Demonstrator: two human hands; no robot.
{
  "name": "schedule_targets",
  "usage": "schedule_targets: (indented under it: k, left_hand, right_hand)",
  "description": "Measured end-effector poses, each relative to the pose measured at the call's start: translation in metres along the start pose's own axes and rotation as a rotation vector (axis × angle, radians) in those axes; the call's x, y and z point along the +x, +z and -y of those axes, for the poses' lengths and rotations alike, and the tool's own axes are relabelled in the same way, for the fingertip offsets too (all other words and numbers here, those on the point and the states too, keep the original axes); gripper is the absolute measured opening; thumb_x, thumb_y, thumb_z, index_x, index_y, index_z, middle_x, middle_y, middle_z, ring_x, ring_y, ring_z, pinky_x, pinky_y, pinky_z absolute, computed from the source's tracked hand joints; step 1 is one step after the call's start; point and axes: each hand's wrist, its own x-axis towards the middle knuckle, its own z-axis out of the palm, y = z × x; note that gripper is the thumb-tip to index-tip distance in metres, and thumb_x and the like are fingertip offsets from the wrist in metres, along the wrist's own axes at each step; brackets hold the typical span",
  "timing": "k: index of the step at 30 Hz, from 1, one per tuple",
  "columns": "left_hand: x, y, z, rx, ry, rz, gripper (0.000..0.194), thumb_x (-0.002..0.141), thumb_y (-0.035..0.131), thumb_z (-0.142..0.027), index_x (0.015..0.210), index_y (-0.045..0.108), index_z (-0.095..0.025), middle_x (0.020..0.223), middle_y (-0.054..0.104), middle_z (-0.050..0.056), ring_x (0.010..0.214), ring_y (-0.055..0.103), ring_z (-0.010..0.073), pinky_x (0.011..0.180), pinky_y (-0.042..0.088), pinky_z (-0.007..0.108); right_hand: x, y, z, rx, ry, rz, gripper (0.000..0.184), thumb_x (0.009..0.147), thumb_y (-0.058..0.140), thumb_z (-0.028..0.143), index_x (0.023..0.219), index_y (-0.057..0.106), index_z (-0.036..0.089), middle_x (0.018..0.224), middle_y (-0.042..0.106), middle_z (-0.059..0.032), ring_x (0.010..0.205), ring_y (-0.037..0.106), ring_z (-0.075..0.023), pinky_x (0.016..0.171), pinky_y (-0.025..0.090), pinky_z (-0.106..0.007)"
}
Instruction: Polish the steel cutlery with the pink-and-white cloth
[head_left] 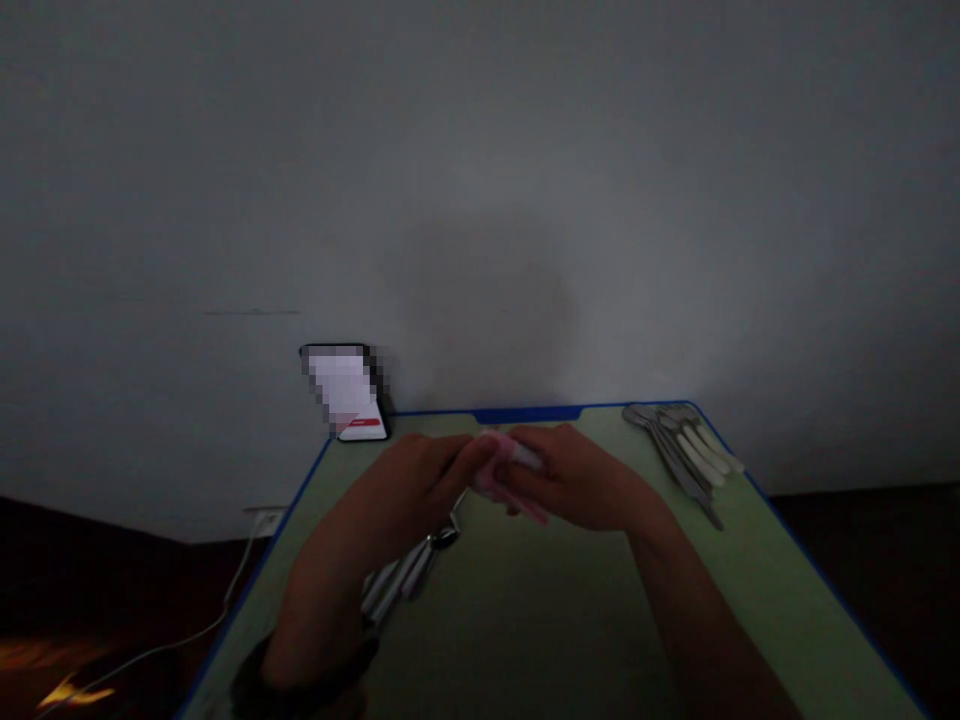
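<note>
Over the far half of the table, my left hand (pixel 424 480) and my right hand (pixel 574 475) meet, fingers closed on a pink and white cloth (pixel 491 480). The cloth is bunched between them, with one corner hanging below my right fingers. Whether anything is wrapped inside it, I cannot tell. Below my left wrist lie several metal spoons (pixel 420 570), partly covered by my forearm. At the far right corner rests a fanned group of cutlery (pixel 675 450), some with grey metal handles and some with pale handles.
A phone (pixel 360 425) leans against the wall at the far left corner of the green, blue-edged table (pixel 525 640). The grey wall (pixel 480 200) stands right behind the table. A white cable (pixel 180 642) runs down on the left from a wall socket (pixel 266 520).
</note>
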Motion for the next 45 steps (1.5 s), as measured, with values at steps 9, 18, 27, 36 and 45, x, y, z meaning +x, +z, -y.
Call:
schedule_targets:
  k: [9,18,27,36,45]
  left_hand:
    - [-0.002,-0.003,0.023,0.148,-0.043,-0.139,0.045,0.094,0.029,-0.040,0.086,0.068,-0.018,0.074,0.071,0.002,0.064,0.062,0.0143,0.059,0.043,0.022]
    - [-0.018,-0.019,0.044,0.016,-0.264,-0.351,0.050,0.092,0.031,-0.046,0.071,0.064,-0.016,0.053,0.060,0.000,0.048,0.053,0.0127,0.047,0.038,0.023]
    - [-0.023,-0.017,0.037,-0.238,-0.265,-0.243,0.056,0.091,0.028,-0.052,0.049,0.042,-0.019,0.043,0.043,-0.003,0.041,0.042,0.0096,0.042,0.032,0.022]
    - [-0.007,-0.001,0.011,-0.142,-0.112,-0.115,0.047,0.093,0.030,-0.043,0.063,0.056,-0.018,0.056,0.059,-0.002,0.052,0.050,0.0108,0.050,0.037,0.020]
    - [0.003,0.007,-0.001,0.046,0.016,-0.061,0.040,0.092,0.035,-0.036,0.069,0.063,-0.019,0.057,0.062,-0.002,0.050,0.052,0.0115,0.052,0.034,0.023]
  right_hand:
    - [-0.005,-0.009,-0.007,-0.045,0.035,0.113,0.023,0.089,0.046,0.036,0.091,0.058,0.016,0.075,0.063,-0.0012,0.062,0.053,-0.0098,0.056,0.038,-0.022]
    - [-0.026,-0.034,-0.014,-0.031,0.084,0.019,0.025,0.090,0.043,0.036,0.092,0.060,0.017,0.075,0.065,-0.0017,0.063,0.055,-0.0113,0.056,0.040,-0.023]
    - [-0.025,-0.034,-0.014,-0.051,0.100,0.005,0.027,0.089,0.045,0.038,0.092,0.061,0.017,0.077,0.065,-0.0017,0.063,0.054,-0.0107,0.056,0.039,-0.022]
    - [-0.023,-0.030,-0.010,-0.079,-0.018,0.169,0.024,0.090,0.044,0.035,0.088,0.058,0.016,0.070,0.058,0.0008,0.059,0.048,-0.0090,0.053,0.036,-0.021]
    - [-0.009,-0.011,-0.008,-0.063,-0.059,0.159,0.020,0.090,0.044,0.031,0.093,0.057,0.017,0.077,0.061,-0.0007,0.066,0.051,-0.0107,0.061,0.039,-0.023]
